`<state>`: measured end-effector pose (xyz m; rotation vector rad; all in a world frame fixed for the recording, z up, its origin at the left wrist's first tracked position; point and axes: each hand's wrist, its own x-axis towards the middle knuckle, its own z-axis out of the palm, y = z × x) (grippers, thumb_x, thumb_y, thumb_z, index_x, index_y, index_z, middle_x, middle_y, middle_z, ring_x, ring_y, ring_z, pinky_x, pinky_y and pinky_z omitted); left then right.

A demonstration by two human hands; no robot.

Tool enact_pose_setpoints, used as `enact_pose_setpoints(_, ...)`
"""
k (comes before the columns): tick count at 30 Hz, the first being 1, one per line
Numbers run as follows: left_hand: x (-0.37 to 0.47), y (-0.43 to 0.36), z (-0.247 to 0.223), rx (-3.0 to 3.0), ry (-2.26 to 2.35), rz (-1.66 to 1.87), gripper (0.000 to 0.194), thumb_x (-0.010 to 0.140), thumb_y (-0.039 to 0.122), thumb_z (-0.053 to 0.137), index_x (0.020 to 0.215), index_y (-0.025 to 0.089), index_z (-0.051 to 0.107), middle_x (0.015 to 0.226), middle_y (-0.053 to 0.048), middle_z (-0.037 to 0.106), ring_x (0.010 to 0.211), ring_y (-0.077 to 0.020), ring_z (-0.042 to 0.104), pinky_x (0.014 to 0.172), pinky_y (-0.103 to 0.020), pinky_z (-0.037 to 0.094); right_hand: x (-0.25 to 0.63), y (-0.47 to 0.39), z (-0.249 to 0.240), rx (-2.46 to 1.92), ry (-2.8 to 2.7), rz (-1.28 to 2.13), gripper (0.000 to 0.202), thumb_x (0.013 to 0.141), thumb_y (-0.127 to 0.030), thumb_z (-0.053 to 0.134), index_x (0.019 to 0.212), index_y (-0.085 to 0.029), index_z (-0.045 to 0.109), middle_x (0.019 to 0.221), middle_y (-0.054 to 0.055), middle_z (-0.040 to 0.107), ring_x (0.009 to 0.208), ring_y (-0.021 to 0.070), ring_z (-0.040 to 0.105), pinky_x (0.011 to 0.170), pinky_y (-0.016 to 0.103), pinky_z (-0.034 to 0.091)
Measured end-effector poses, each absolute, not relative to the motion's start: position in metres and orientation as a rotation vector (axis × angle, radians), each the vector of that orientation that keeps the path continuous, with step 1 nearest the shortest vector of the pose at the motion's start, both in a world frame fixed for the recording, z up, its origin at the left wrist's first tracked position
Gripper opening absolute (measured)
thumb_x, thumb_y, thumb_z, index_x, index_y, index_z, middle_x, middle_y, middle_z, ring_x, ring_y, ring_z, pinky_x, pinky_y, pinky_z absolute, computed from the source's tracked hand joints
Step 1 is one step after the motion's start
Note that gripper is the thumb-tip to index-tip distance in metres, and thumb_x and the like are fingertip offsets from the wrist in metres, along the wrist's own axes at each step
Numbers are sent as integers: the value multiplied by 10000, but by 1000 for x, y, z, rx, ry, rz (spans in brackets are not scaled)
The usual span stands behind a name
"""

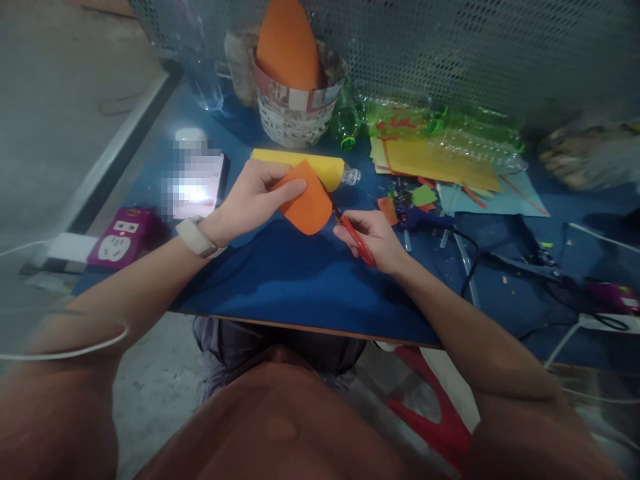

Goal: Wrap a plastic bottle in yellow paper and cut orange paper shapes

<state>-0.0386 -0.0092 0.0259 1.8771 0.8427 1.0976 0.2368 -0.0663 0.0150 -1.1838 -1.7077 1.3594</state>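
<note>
My left hand (pixel 267 193) pinches an orange piece of paper (pixel 310 208) with pointed and rounded edges, thumb on top. At the paper's right edge, my right hand (pixel 373 237) is wrapped round red-handled pliers (pixel 359 241) whose dark jaws meet the paper there; whether they grip it I cannot tell. Just behind the paper lies a bottle wrapped in yellow paper (pixel 330 170), on its side with its clear neck pointing right. Both hands are above the blue table (pixel 300 287).
A woven basket (pixel 295 120) holds a larger orange piece. Green plastic bottles (pixel 400 120) lie over coloured sheets (pixel 440 160) at the back right. A blue glue gun (pixel 425 219) and its cord are on the right. A lit phone (pixel 213 177) and a purple power socket (pixel 123 237) are left.
</note>
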Motion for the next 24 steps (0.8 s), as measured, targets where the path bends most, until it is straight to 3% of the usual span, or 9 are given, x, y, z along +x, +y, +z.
enact_pose_setpoints(24, -39, -8, 23, 1868, 873, 1067, 439, 1036, 482, 765, 728, 184, 669, 704, 5, 541, 663, -136, 461, 600, -305, 360, 235, -69, 19, -1266, -1758, 1281, 664, 928, -727, 872, 662, -249, 497, 605, -39, 426, 593, 133, 364, 571, 321, 251)
